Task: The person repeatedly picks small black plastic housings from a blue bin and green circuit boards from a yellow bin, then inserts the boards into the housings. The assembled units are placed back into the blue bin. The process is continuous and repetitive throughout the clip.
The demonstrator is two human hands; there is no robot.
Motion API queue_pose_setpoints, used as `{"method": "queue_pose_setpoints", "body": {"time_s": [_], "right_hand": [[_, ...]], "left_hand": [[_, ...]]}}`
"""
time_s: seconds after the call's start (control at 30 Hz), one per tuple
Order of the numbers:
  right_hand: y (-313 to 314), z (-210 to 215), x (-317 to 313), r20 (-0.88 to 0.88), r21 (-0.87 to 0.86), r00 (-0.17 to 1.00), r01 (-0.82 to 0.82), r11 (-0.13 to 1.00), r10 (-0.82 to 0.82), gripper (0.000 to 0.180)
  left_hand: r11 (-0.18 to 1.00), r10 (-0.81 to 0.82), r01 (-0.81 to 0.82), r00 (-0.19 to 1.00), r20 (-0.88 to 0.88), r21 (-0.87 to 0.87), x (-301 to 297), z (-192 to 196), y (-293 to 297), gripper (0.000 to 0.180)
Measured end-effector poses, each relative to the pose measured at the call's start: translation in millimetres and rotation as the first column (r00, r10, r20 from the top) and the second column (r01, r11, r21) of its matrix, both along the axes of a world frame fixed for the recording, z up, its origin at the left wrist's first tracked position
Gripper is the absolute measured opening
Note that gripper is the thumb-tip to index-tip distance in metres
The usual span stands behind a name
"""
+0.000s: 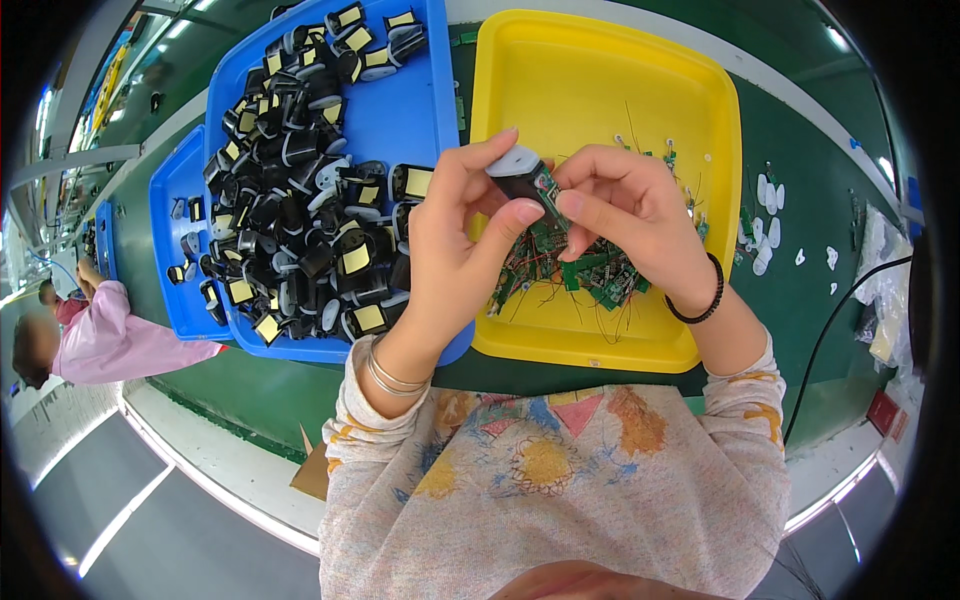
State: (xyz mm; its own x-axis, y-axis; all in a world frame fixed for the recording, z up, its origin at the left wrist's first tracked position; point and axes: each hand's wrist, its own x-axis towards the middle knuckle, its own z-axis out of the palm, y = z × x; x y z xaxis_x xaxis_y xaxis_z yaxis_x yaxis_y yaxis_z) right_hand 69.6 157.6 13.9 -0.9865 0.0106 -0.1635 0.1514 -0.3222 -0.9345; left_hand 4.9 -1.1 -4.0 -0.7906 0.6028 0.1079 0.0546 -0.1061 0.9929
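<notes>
Forearms point(410, 342) angle up and inward from the lower edge, wrists bent so the two hands nearly meet above the yellow tray point(600, 70). Left hand point(455, 240) grasps a black housing point(517, 181) between thumb and fingers, tilting it with its grey cap toward the upper left. Right hand point(640, 205) has its fingers curled and pinches at the housing's lower right side, where a green board point(547, 190) shows; how far that board sits inside, I cannot tell.

The left hand spans the strip where the blue tray point(400, 115) and the yellow tray lie side by side, and its wrist passes over the blue tray's lower right corner. The right forearm crosses the yellow tray's lower right rim. Loose boards point(610, 280) with thin wires heap just below the hands, so the nearest space there is crowded. Black housings point(300, 200) fill much of the blue tray. Open room lies up the yellow tray, its floor showing beyond the fingertips. On the green worktop point(810, 310), white pieces point(768, 195) lie right of the tray, with a black cable point(828, 325) farther out.
</notes>
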Motion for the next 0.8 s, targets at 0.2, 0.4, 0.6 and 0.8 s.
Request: {"method": "queue_pose_setpoints", "body": {"time_s": [0.2, 0.4, 0.6, 0.8], "right_hand": [[-10, -2, 6, -0.182, 0.289, 0.977, 0.157, 0.944, -0.106, 0.007], [-14, -1, 6, -0.49, 0.669, 0.872, 0.377, 0.641, -0.001, 0.009], [-13, 0, 6, -0.479, 0.633, 0.878, 0.349, 0.691, -0.005, 0.008], [-9, -2, 6, -0.284, 0.366, 0.959, 0.128, 0.922, -0.021, 0.005]], "left_hand": [[0.995, -0.065, 0.053, 0.986, -0.156, -0.084, -5, 10, 0, 0.045], [0.99, -0.117, 0.125, 0.986, -0.122, 0.061, -6, 11, 2, 0.049], [0.992, -0.081, 0.089, 0.993, -0.09, 0.086, -6, 11, 1, 0.043], [0.994, -0.099, 0.1, 0.995, -0.011, 0.041, -11, 12, -7, 0.042]]}}
